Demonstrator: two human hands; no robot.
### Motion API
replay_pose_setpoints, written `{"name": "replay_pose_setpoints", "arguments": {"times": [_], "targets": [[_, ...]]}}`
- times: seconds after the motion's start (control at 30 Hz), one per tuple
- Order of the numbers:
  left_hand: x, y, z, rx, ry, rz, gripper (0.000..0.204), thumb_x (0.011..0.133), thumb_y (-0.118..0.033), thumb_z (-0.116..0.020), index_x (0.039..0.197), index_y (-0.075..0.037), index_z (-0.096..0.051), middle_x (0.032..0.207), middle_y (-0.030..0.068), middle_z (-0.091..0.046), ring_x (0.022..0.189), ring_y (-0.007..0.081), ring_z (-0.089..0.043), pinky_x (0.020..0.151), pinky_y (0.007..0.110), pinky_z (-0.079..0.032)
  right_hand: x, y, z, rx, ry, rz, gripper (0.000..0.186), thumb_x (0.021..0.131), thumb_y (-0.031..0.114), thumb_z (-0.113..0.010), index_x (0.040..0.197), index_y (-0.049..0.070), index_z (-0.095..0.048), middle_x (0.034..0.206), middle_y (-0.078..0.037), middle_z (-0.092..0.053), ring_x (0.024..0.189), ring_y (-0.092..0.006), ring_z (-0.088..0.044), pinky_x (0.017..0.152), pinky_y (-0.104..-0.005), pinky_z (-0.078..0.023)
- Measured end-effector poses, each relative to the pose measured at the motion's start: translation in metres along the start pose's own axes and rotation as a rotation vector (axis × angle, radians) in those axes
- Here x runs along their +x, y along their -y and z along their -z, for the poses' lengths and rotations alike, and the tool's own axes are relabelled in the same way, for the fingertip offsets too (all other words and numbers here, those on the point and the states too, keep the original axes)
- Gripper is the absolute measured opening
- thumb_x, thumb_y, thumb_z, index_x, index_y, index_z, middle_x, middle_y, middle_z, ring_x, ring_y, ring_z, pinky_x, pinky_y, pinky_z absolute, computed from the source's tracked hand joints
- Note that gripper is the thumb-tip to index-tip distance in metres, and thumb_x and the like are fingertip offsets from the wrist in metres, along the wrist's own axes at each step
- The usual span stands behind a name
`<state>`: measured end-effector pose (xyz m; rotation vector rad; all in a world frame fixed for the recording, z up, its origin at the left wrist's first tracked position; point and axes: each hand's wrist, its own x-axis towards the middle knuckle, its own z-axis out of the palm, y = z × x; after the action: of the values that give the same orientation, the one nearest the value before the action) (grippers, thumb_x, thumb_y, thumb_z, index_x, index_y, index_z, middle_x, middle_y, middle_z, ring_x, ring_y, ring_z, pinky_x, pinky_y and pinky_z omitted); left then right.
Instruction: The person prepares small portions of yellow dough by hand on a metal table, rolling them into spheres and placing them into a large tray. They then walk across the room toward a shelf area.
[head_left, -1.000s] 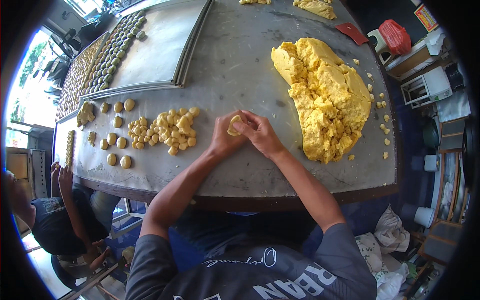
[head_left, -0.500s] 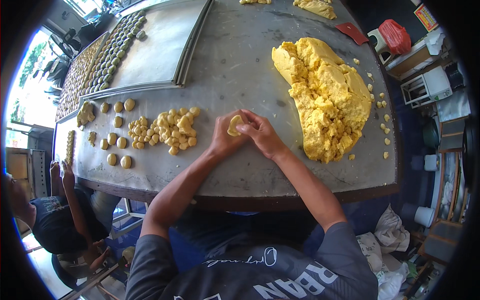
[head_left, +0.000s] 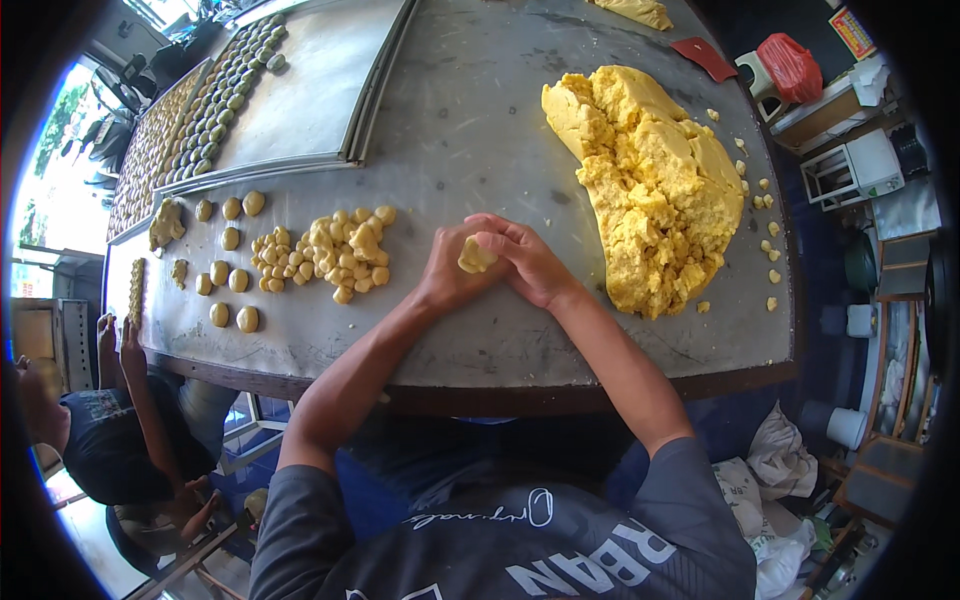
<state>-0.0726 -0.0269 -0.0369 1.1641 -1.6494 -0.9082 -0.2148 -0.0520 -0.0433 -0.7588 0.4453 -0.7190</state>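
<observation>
- Right hand: thumb shifted up since half a second ago; the piece looks rounder, less flat.
- Desk: grey top, dark edge, carries everything below.
- Tray: upper left, green rounds in rows along its left part.
- Dough: big yellow mass, right of both hands, well apart.
- Pile: small pale balls, bunched, left of the hands.
- Grip: left hand cups the piece, right hand wraps against it, thumb on the piece; above desk, between pile and dough.
- Scraper: red, flat, beyond the dough.
- Balls: larger, loose, left of the pile.
</observation>
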Motion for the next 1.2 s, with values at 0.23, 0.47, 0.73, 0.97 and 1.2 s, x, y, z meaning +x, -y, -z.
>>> {"name": "replay_pose_setpoints", "arguments": {"times": [0.23, 0.47, 0.73, 0.97, 1.2], "targets": [[0.001, 0.002, 0.001, 0.03, 0.013, 0.041, 0.019, 0.069, -0.005, -0.073, 0.072, -0.004, -0.054, 0.065, 0.0051, -0.059, 0.062, 0.0085, -0.055, 0.057, 0.026, -0.045, -0.002, 0.002, 0.002, -0.112, 0.022, 0.007, 0.04, 0.086, 0.019, -0.069, 0.118, 0.002, -0.054, 0.105, 0.0, -0.058, 0.098, -0.0064, -0.054, 0.091, -0.0235, -0.043], [0.003, -0.008, 0.0, 0.088, 0.05, -0.007, 0.019, 0.073, -0.012, -0.071, 0.086, -0.002, -0.062, 0.075, 0.0137, -0.066, 0.07, 0.0255, -0.068, 0.062, 0.034, -0.051, -0.004, 0.007, -0.001, 0.122, -0.001, -0.043, 0.052, 0.085, 0.018, -0.067, 0.128, 0.002, -0.041, 0.109, -0.004, -0.057, 0.101, -0.009, -0.055, 0.09, -0.0236, -0.045], [0.002, 0.0, 0.001, 0.035, 0.097, -0.032, 0.019, 0.071, -0.01, -0.073, 0.083, -0.003, -0.061, 0.076, 0.01, -0.065, 0.068, 0.0199, -0.064, 0.062, 0.032, -0.05, -0.001, 0.008, 0.003, -0.036, 0.004, -0.064, 0.051, 0.084, 0.015, -0.068, 0.126, 0.002, -0.042, 0.102, -0.003, -0.06, 0.095, -0.0087, -0.057, 0.085, -0.0231, -0.046], [0.003, 0.0, -0.001, -0.012, 0.056, -0.089, 0.019, 0.069, -0.007, -0.074, 0.076, -0.002, -0.058, 0.068, 0.007, -0.061, 0.062, 0.0121, -0.058, 0.059, 0.029, -0.047, -0.003, 0.002, 0.009, -0.211, -0.01, 0.009, 0.051, 0.084, 0.013, -0.067, 0.128, 0.003, -0.043, 0.1, -0.002, -0.057, 0.092, -0.0061, -0.053, 0.084, -0.0215, -0.044], [0.002, 0.005, 0.006, -0.009, 0.135, 0.043, 0.021, 0.072, -0.015, -0.069, 0.086, -0.002, -0.061, 0.077, 0.013, -0.065, 0.069, 0.0239, -0.064, 0.064, 0.034, -0.049, -0.004, -0.001, 0.003, -0.487, -0.136, 0.227, 0.076, 0.076, 0.032, -0.079, 0.132, -0.003, -0.04, 0.123, -0.014, -0.053, 0.107, -0.0152, -0.053, 0.091, -0.0287, -0.044]]}}
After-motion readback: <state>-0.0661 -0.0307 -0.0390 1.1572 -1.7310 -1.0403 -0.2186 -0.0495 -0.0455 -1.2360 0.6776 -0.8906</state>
